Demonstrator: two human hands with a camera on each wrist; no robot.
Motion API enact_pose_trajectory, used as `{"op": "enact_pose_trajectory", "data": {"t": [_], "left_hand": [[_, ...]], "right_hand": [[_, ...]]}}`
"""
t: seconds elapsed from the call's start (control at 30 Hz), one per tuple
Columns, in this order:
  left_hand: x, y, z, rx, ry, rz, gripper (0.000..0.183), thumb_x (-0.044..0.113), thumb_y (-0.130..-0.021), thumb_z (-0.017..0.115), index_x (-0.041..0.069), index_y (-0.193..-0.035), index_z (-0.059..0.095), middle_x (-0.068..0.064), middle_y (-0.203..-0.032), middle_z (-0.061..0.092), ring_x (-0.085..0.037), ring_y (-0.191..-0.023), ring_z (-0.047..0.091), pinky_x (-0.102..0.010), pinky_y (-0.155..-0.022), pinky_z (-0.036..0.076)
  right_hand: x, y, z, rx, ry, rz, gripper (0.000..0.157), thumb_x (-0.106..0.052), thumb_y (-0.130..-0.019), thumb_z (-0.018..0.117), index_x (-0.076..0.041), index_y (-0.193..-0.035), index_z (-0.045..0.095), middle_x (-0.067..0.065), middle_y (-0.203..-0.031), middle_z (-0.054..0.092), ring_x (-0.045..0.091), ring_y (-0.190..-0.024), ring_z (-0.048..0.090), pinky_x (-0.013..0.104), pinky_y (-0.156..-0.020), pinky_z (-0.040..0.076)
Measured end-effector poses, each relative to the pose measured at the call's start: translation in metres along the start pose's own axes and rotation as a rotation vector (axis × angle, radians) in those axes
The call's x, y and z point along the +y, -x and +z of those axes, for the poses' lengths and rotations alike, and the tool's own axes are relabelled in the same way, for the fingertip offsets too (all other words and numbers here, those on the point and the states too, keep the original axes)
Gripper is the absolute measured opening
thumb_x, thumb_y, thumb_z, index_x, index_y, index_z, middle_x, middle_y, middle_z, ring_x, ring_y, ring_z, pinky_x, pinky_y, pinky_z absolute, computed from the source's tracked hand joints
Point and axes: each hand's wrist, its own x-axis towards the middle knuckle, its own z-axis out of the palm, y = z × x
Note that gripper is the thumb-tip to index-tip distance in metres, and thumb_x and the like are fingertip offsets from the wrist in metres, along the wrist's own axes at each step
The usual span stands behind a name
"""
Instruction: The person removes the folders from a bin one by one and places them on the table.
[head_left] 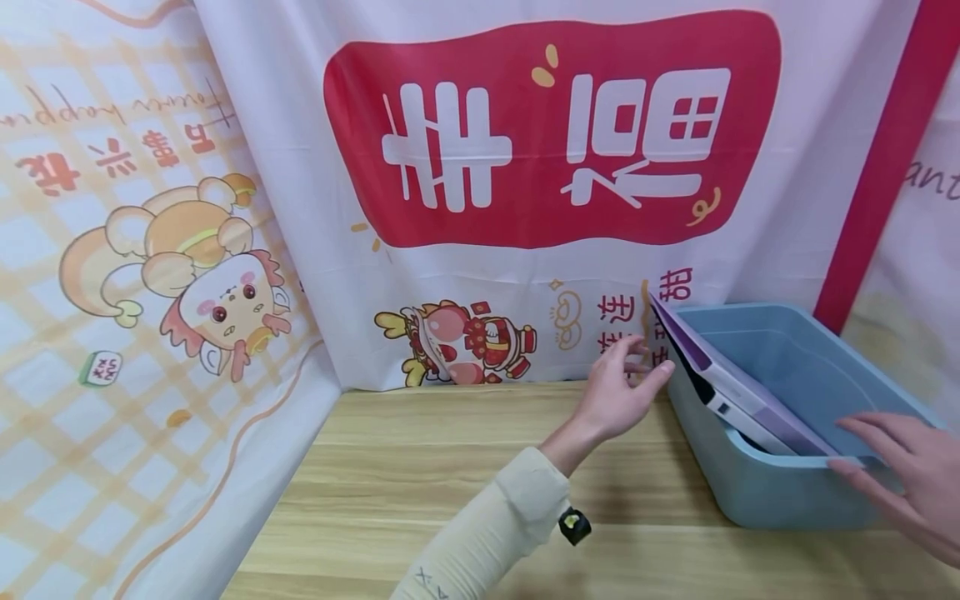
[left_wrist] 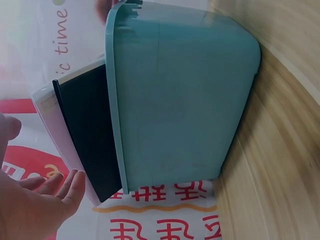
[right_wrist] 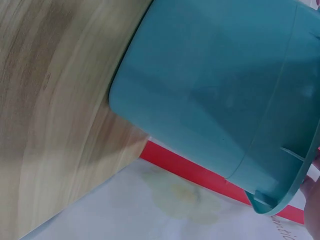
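Observation:
A blue-green plastic bin (head_left: 787, 504) stands on the wooden table at the right. Leaning in it, tilted and poking out above the left rim, are a purple-and-white binder or box-like book (head_left: 738, 387) and a dark flat item (left_wrist: 87, 130). My left hand (head_left: 618, 387), fingers loosely bent and holding nothing, hovers just left of their raised end. In the left wrist view, its fingertips look close to the purple edge; contact is unclear. My right hand (head_left: 900, 475) is at the bin's near right rim, fingers extended over it; the right wrist view shows only a sliver of it.
The wooden table (head_left: 450, 483) runs up to a hanging white cloth (head_left: 300, 208) with red print behind. Another patterned cloth (head_left: 60, 417) hangs at the left. A small black item (head_left: 575, 526) sits at the left sleeve's cuff.

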Motion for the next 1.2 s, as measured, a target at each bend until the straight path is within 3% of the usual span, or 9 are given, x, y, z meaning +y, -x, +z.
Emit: {"op": "enact_pose_trajectory", "data": {"t": [0.17, 0.4, 0.6, 0.67, 0.83, 1.0, 1.2], "left_hand": [[0.005, 0.0, 0.004, -0.004, 0.033, -0.021, 0.057, 0.05, -0.089, 0.057, 0.021, -0.136, 0.041, 0.004, -0.124, 0.053, -0.012, -0.103, 0.06, -0.018, -0.074, 0.05], [0.011, -0.001, 0.008, -0.017, 0.071, -0.054, 0.059, 0.052, -0.087, 0.059, 0.023, -0.135, 0.041, 0.008, -0.12, 0.053, -0.007, -0.101, 0.059, -0.018, -0.074, 0.05], [0.022, 0.0, 0.014, -0.031, 0.126, -0.143, 0.064, 0.051, -0.082, 0.066, 0.026, -0.134, 0.041, 0.011, -0.12, 0.054, -0.006, -0.099, 0.059, -0.02, -0.07, 0.051], [0.026, 0.0, 0.017, -0.033, 0.152, -0.18, 0.065, 0.05, -0.08, 0.069, 0.025, -0.134, 0.042, 0.01, -0.122, 0.054, -0.004, -0.097, 0.059, -0.02, -0.069, 0.051], [0.034, -0.002, 0.025, -0.021, 0.199, -0.245, 0.069, 0.046, -0.077, 0.074, 0.02, -0.134, 0.044, 0.009, -0.119, 0.055, -0.002, -0.094, 0.057, -0.02, -0.071, 0.051], [0.037, -0.004, 0.03, 0.004, 0.187, -0.281, 0.068, 0.045, -0.076, 0.075, 0.02, -0.132, 0.047, 0.009, -0.114, 0.057, -0.001, -0.089, 0.056, -0.02, -0.07, 0.05], [0.04, -0.003, 0.033, -0.01, 0.148, -0.25, 0.053, 0.044, -0.077, 0.074, 0.022, -0.121, 0.055, 0.011, -0.102, 0.056, -0.003, -0.077, 0.052, -0.022, -0.058, 0.049]], "right_hand": [[0.002, 0.0, 0.003, -0.084, 0.025, 0.053, 0.052, -0.04, -0.076, 0.073, -0.003, -0.11, 0.061, 0.019, -0.107, 0.057, 0.037, -0.096, 0.051, 0.055, -0.079, 0.037], [0.004, -0.002, 0.003, -0.247, 0.106, 0.117, 0.057, -0.051, -0.08, 0.067, -0.002, -0.107, 0.061, 0.021, -0.101, 0.058, 0.038, -0.09, 0.052, 0.06, -0.075, 0.041], [0.009, -0.007, -0.001, -0.466, 0.194, 0.2, 0.069, -0.065, -0.081, 0.055, -0.001, -0.102, 0.065, 0.025, -0.097, 0.063, 0.044, -0.086, 0.056, 0.065, -0.077, 0.042], [0.011, -0.008, -0.003, -0.517, 0.201, 0.209, 0.068, -0.067, -0.081, 0.053, -0.003, -0.096, 0.065, 0.021, -0.09, 0.064, 0.039, -0.077, 0.058, 0.062, -0.074, 0.046], [0.015, -0.011, -0.004, -0.563, 0.199, 0.206, 0.058, -0.068, -0.082, 0.051, -0.01, -0.084, 0.061, 0.006, -0.075, 0.062, 0.021, -0.061, 0.053, 0.05, -0.061, 0.051], [0.015, -0.012, -0.004, -0.578, 0.192, 0.217, 0.059, -0.068, -0.083, 0.049, -0.011, -0.085, 0.061, 0.008, -0.078, 0.063, 0.022, -0.062, 0.053, 0.05, -0.061, 0.05], [0.015, -0.011, -0.003, -0.568, 0.173, 0.216, 0.057, -0.068, -0.082, 0.05, -0.012, -0.085, 0.061, 0.006, -0.077, 0.062, 0.019, -0.061, 0.051, 0.051, -0.062, 0.052]]}}
